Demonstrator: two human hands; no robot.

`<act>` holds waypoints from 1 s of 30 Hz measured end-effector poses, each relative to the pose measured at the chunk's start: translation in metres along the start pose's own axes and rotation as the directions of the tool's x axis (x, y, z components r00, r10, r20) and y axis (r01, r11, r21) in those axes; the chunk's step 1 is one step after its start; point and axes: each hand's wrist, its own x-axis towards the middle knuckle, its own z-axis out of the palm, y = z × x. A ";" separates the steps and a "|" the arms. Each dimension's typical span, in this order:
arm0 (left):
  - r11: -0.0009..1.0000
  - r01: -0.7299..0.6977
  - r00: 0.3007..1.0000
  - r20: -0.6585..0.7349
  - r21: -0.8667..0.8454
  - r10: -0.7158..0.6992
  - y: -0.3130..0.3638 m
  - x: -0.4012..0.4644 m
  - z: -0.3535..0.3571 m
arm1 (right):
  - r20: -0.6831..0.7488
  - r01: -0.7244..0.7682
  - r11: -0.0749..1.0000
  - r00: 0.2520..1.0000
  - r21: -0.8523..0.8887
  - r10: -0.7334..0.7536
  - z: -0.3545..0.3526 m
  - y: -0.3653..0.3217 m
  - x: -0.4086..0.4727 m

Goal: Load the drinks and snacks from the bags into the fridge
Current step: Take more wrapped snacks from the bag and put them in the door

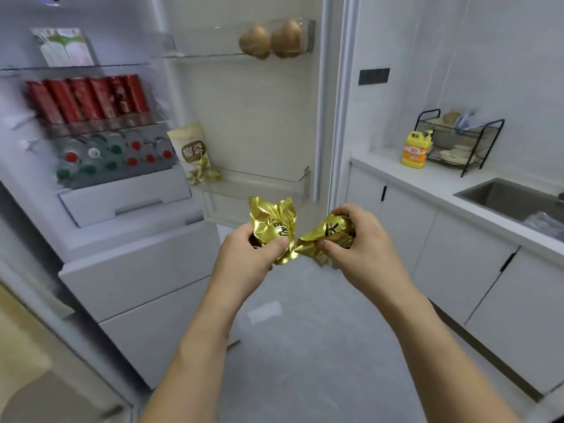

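Here the left hand (254,250) and the right hand (355,239) each grip one gold foil snack (274,224), fingers curled around, before the open fridge (122,209); the wrapper print is partly hidden.

Two bare forearms reach up from the lower edge of the view, uncovered along all their visible length, with no sleeve cuffs showing. The left hand (247,251) and the right hand (360,242) wear neither gloves nor rings.

Head camera looks down, near, toward the open fridge (128,209).
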 end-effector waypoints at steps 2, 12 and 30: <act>1.000 -0.008 1.000 -0.005 -0.005 0.008 -0.006 0.011 -0.008 | -0.006 0.011 1.000 1.000 0.005 -0.011 0.012 -0.005 0.010; 0.999 -0.015 1.000 -0.001 -0.033 0.015 -0.030 0.069 -0.034 | 0.013 0.031 1.000 0.999 0.002 -0.031 0.059 -0.016 0.060; 0.992 -0.118 0.954 -0.271 0.049 0.126 0.014 0.257 -0.117 | 0.227 0.132 0.988 0.963 0.076 -0.146 0.134 -0.078 0.271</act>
